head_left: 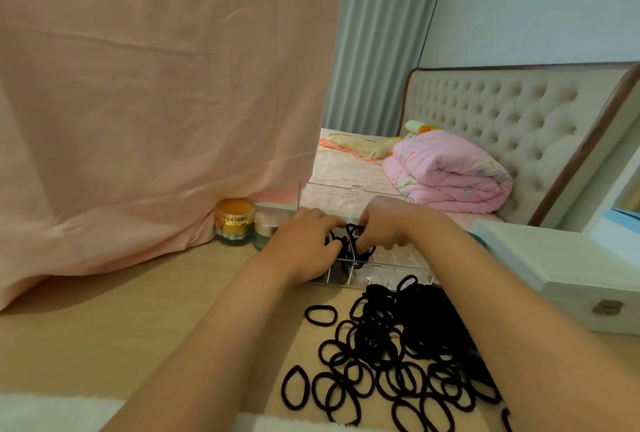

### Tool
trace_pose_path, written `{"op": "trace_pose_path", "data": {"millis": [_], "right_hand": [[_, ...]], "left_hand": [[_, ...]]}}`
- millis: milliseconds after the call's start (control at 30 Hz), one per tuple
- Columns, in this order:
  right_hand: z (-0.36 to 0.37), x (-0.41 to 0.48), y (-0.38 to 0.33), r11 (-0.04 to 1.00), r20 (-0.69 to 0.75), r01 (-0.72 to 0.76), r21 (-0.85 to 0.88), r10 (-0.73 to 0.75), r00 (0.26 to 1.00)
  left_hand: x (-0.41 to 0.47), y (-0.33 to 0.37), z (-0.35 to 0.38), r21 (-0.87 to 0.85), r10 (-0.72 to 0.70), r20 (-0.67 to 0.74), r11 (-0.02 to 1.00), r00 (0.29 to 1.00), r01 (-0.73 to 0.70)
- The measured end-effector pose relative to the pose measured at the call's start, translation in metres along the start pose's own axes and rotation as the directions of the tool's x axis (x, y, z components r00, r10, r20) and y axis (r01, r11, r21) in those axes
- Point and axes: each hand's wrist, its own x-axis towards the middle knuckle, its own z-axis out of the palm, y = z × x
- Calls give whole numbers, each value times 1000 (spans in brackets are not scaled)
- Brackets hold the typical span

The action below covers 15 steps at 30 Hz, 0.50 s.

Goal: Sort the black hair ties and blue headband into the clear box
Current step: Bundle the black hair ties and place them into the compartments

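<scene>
Over the left compartments of the box (388, 260), a bunch of ties (351, 241) sits between both hands. The left grip (304, 244) and the right grip (384, 227) each curl their fingers onto it, grasping it just above the dividers. To do this well, I judge, the bunch should be pressed into one compartment with the loops tucked below the divider tops so none straddles two cells, and let go only once it lies flat. Nearer the person, the pile (398, 345) of loose ties lies on the bench (138, 310), just beside the box's front wall. No headband is plainly visible. Jars (235, 223) stand left of the box and a white case (571, 275) lies to its right.
</scene>
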Motion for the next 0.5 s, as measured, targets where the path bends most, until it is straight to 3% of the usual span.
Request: {"op": "trace_pose_path", "data": {"millis": [133, 267, 500], "right_hand": [[-8, -14, 16, 987, 46, 42, 152, -50, 998], [4, -25, 27, 949, -184, 173, 264, -127, 975], [46, -34, 30, 970, -165, 236, 49, -225, 960]], "left_hand": [[-1, 2, 0, 12, 27, 22, 1000, 999, -27], [-1, 4, 1, 42, 37, 59, 998, 998, -40], [-3, 10, -2, -38, 76, 28, 996, 997, -75]]}}
